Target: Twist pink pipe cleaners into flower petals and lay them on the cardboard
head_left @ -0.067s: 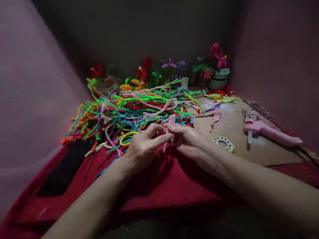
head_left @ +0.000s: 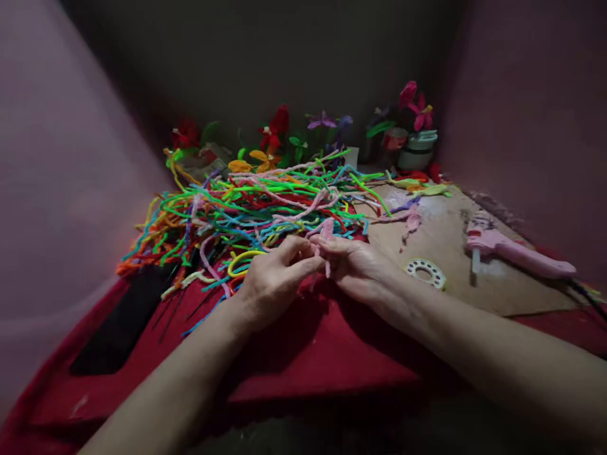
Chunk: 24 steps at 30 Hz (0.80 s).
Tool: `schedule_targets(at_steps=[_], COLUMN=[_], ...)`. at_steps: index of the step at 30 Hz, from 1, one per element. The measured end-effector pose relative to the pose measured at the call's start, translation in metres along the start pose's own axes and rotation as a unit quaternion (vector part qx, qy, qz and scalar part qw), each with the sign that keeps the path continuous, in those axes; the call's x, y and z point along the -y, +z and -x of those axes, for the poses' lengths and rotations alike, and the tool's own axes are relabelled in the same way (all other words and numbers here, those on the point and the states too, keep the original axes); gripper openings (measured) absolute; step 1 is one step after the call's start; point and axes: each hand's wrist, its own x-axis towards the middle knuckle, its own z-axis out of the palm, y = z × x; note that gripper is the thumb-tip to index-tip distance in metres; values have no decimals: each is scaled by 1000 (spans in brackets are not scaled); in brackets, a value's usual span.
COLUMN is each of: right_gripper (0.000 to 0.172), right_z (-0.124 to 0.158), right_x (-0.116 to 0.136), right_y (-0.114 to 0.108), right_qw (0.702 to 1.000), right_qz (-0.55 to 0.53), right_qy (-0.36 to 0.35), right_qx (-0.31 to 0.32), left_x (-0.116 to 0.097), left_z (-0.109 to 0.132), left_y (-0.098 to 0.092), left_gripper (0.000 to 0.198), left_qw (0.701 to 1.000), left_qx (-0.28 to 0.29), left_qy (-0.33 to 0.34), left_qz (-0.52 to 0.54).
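My left hand [head_left: 274, 275] and my right hand [head_left: 356, 265] meet over the red cloth [head_left: 303, 354], fingertips pinched together on a bent pink pipe cleaner [head_left: 325, 232]. Its looped top sticks up above my fingers and a short end hangs below them. Just behind my hands lies a big tangled heap of pipe cleaners [head_left: 246, 208] in green, blue, red, orange, pink and yellow.
A brown board [head_left: 455, 253] at the right carries a pink glue gun [head_left: 512, 249] and a white tape ring [head_left: 424, 272]. Finished pipe-cleaner flowers [head_left: 275, 136] and a small pot [head_left: 416, 148] stand along the back wall. A black flat object [head_left: 123, 322] lies at the left.
The hanging end of the pink pipe cleaner looks a little shorter below my fingers; my hands have hardly moved.
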Motion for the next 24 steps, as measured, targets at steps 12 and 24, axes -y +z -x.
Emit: schedule_targets(at_steps=[12,24], right_gripper=[15,18], right_z=[2,4], right_x=[5,-2], right_y=[7,2], right_qw=[996,979], right_qz=[81,195], right_qy=[-11,-65], right_qx=[36,15], left_x=[-10,-20], left_z=[-2,1], left_y=[-21,-26], left_gripper=[13,9], left_qw=[971,982], left_qx=[-3,-6], left_qy=[239,172], left_qz=[-20,83])
